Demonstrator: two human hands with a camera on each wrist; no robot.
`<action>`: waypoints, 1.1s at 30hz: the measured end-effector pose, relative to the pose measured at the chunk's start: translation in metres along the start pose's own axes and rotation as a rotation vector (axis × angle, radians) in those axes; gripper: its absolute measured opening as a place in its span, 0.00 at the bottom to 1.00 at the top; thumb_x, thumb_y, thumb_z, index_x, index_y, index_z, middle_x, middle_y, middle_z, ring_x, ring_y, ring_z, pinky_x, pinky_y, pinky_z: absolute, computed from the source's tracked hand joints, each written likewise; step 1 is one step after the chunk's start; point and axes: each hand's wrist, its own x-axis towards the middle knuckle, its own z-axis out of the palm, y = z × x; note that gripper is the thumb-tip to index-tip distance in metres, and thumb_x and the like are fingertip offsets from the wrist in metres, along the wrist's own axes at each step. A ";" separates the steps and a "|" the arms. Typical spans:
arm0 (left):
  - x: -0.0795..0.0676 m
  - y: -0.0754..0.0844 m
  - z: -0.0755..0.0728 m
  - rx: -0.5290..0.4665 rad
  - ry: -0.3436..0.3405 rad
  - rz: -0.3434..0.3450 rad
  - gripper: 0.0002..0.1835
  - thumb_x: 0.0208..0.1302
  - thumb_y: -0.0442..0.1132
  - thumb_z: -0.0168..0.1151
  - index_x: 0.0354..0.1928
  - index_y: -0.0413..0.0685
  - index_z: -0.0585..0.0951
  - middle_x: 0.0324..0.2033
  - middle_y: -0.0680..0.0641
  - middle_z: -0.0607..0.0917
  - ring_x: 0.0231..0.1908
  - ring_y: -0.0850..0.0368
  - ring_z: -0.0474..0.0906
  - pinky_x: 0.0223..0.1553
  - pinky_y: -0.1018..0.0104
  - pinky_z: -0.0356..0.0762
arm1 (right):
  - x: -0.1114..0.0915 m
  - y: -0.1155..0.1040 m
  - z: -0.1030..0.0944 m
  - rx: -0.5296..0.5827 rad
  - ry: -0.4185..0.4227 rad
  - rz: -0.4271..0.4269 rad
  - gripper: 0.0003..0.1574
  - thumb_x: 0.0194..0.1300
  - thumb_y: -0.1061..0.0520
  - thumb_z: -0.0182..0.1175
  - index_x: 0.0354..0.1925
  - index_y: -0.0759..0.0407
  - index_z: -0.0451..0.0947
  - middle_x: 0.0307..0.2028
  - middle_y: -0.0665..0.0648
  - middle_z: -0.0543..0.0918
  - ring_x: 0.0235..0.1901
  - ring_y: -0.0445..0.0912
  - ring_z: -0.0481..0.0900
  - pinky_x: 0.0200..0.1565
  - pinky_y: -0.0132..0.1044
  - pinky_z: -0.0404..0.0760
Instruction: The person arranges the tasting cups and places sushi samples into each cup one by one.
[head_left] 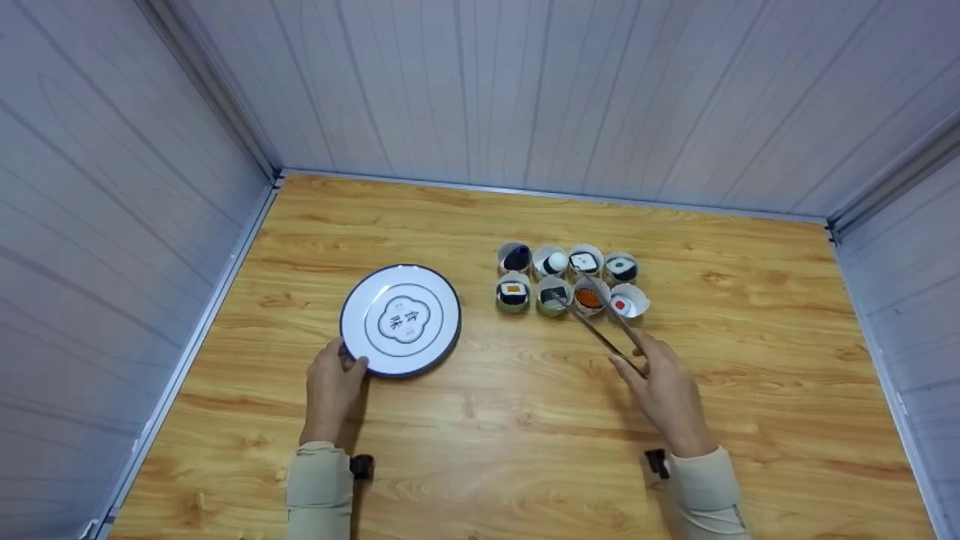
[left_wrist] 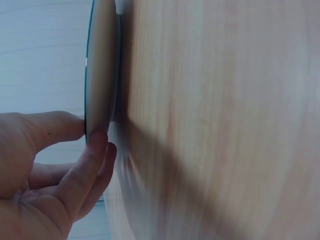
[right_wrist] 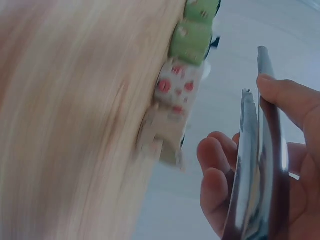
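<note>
My left hand [head_left: 334, 390] pinches the near left rim of a white plate [head_left: 405, 319] with a blue edge and printed characters in its centre. In the left wrist view the thumb lies on the rim and fingers reach under the plate [left_wrist: 100, 75]. My right hand [head_left: 667, 394] holds metal tongs [head_left: 619, 319], their arms apart and their tips over the small paper cups. Nothing shows between the tips of the tongs [right_wrist: 270, 150] in the right wrist view. Small sushi-like pieces sit in the cups, among them an orange-topped one [head_left: 589, 298] and a dark one [head_left: 554, 293].
The cups stand in two close rows right of the plate; a white cup [head_left: 637, 300] holds a piece with a red dot. Pale panel walls [head_left: 495, 97] enclose the wooden table [head_left: 487, 450] at the back and both sides. A dark wrist mount [head_left: 362, 466] sits by the left sleeve.
</note>
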 end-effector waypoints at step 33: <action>0.001 -0.002 -0.001 -0.006 -0.008 0.020 0.28 0.70 0.32 0.60 0.70 0.34 0.67 0.53 0.36 0.78 0.48 0.46 0.77 0.50 0.55 0.78 | 0.039 -0.107 0.106 0.181 -0.231 -0.269 0.31 0.63 0.54 0.71 0.61 0.64 0.77 0.49 0.59 0.81 0.49 0.55 0.77 0.53 0.51 0.76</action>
